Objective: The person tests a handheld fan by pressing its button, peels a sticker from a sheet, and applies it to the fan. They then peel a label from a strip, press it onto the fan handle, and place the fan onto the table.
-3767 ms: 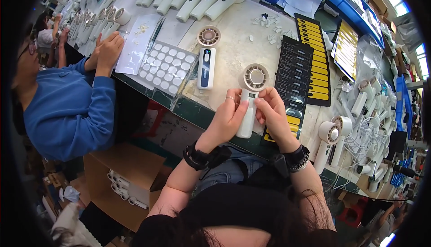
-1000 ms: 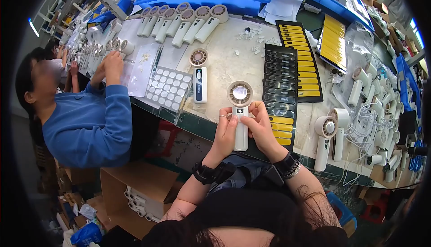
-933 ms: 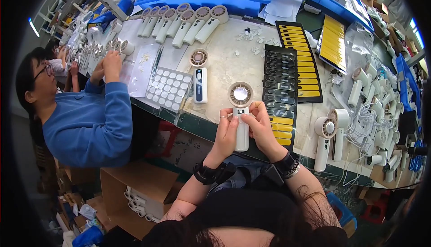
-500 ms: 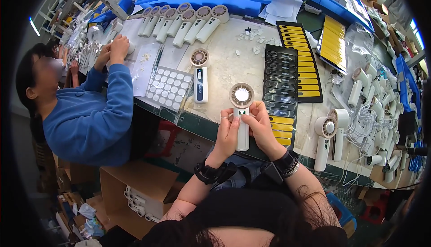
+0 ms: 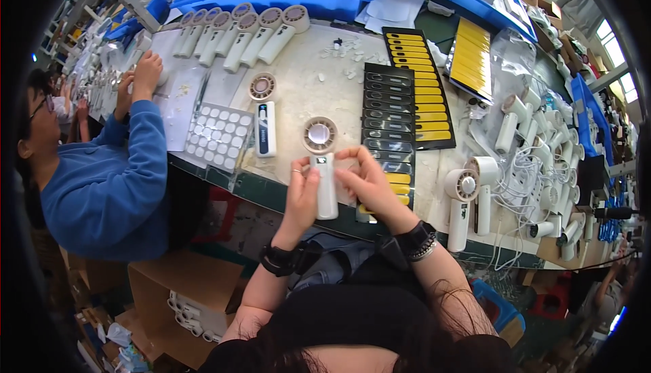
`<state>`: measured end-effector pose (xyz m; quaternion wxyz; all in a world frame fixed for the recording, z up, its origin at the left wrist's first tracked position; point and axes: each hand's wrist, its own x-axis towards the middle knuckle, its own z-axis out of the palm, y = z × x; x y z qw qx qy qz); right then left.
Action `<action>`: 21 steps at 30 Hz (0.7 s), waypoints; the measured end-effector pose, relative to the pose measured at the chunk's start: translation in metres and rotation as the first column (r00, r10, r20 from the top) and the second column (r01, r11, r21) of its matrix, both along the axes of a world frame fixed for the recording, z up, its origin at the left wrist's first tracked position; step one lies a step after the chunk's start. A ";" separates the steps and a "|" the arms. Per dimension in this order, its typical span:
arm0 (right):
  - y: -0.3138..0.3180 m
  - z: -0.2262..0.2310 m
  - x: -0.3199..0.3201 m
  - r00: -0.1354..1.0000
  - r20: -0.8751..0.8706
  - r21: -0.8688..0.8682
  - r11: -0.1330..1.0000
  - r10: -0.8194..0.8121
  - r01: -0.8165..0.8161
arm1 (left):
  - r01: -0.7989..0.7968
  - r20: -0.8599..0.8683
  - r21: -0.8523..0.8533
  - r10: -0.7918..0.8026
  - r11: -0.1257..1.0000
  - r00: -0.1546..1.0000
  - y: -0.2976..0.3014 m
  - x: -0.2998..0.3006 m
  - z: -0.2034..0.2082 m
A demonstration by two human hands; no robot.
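Observation:
A white handheld fan (image 5: 327, 193) with a round beige-rimmed head and a small dark display is upright in front of me. My left hand (image 5: 299, 197) is closed around the left side of its handle, thumb along the front. My right hand (image 5: 369, 182) is at the handle's right side, thumb and forefinger apart; whether they touch the handle is hard to tell. Just beyond lies another white fan (image 5: 266, 129) with a dark glossy panel on its handle. Right of my hands is a dark sheet of panel labels (image 5: 388, 125), its lower rows bare yellow.
To the left lie a sheet of round white stickers (image 5: 218, 135) and a co-worker in a blue sleeve (image 5: 122, 176). Several fans (image 5: 247, 37) line the back before a blue bin (image 5: 285, 7). More fans and tangled white cables (image 5: 519, 183) crowd the right. A second yellow-dark sheet (image 5: 424, 95) lies behind.
My right hand's thumb has come off the front of the handle and the hand has shifted to its right side. The whole view has swung, so everything appears further left.

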<state>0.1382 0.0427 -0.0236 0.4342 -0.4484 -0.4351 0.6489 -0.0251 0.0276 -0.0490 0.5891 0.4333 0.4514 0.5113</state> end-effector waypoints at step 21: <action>0.005 0.003 0.083 0.871 -0.139 0.015 0.879 -0.471 0.477 | 0.466 -0.723 0.446 0.001 0.765 0.691 -0.026 0.044 0.038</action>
